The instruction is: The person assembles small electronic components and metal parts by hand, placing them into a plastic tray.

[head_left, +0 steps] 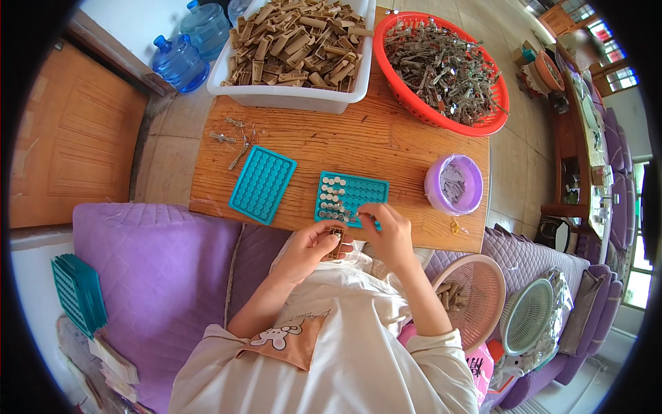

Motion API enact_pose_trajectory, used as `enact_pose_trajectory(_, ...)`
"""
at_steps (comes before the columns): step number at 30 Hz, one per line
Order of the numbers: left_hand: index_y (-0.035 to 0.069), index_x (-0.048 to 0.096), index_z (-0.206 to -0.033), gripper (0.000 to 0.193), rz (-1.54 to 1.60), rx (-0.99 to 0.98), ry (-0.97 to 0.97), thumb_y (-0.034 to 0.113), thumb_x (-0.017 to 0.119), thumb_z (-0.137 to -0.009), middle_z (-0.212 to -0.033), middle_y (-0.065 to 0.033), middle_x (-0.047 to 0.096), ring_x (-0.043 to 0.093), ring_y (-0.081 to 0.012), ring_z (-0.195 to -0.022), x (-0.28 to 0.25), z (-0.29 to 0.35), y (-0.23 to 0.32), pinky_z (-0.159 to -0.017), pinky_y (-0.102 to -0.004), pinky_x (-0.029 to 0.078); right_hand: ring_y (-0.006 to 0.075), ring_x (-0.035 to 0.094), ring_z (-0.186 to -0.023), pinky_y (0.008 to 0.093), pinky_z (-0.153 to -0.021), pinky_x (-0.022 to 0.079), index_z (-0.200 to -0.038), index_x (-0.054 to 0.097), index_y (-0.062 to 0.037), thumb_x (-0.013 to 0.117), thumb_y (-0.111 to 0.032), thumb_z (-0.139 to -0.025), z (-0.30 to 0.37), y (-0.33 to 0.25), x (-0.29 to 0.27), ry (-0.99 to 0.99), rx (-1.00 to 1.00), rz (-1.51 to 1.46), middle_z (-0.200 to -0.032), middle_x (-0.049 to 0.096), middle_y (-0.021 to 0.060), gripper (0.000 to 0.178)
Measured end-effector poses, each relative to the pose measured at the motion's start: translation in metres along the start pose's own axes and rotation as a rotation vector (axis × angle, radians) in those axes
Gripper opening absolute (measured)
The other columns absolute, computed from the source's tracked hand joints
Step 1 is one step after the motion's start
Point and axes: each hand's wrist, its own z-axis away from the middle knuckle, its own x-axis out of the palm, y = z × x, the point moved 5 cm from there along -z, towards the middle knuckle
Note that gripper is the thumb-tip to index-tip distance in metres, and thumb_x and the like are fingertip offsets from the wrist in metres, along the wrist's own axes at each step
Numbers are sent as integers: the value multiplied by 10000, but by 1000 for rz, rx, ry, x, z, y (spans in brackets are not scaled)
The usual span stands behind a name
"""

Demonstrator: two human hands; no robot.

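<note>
My left hand is closed around a small brown plastic casing, held upright just off the table's front edge. Over the near right corner of a teal tray, my right hand has its thumb and fingers pinched together. Whatever lies between those fingertips is too small to make out. Rows of small round white and silvery pieces fill the tray's left part. Left of it, a second teal tray with round hollows lies at a slant.
A white bin of brown casings and a red basket of metal parts stand at the back. A purple tub sits at right. Loose metal strips lie at left. Beside my right arm are a pink basket and a green basket.
</note>
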Motion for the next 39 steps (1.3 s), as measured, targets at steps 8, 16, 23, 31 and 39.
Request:
enact_pose_trajectory(8, -30, 428, -1106, 268, 21, 87, -54, 62, 425, -854, -911, -77, 553, 549, -107, -813, 14, -6, 0, -723, -238, 475, 210, 580, -685, 287, -569, 492, -833, 500, -22, 619, 43, -623, 26, -35, -2, 193, -317, 81, -814, 573, 81, 250)
enact_pose_trajectory(16, -39, 434, -1099, 263, -142, 110, -41, 23, 422, -844, -898, -72, 557, 538, -92, -793, 15, -5, 6, -728, -239, 470, 196, 577, -670, 268, -543, 486, -840, 506, -12, 629, 63, -612, 35, -35, 1, 269, -319, 110, -827, 573, 87, 270)
enact_pose_trajectory(23, -28, 456, -1084, 253, -379, 102, -44, -11, 433, -832, -854, -60, 558, 533, -84, -779, 17, -8, 6, -713, -230, 465, 188, 571, -625, 267, -501, 464, -826, 511, -15, 637, 57, -617, 41, -32, 1, 364, -185, 157, -784, 573, 87, 254)
enact_pose_trajectory(31, -5, 458, -1093, 250, -319, 11, -40, 10, 418, -847, -822, -54, 555, 528, -80, -732, 13, -6, -1, -679, -218, 462, 217, 571, -611, 287, -517, 453, -798, 531, -25, 611, 94, -594, 34, -31, -1, 168, -250, 142, -730, 582, 88, 250)
enact_pose_trajectory(39, 25, 492, -1014, 215, -667, 205, -125, 78, 460, -809, -752, -91, 591, 583, -161, -671, 22, -1, 5, -613, -281, 445, 283, 553, -630, 359, -512, 446, -846, 478, -61, 584, -56, -680, 9, -34, -5, -450, 27, 199, -726, 525, 89, 197)
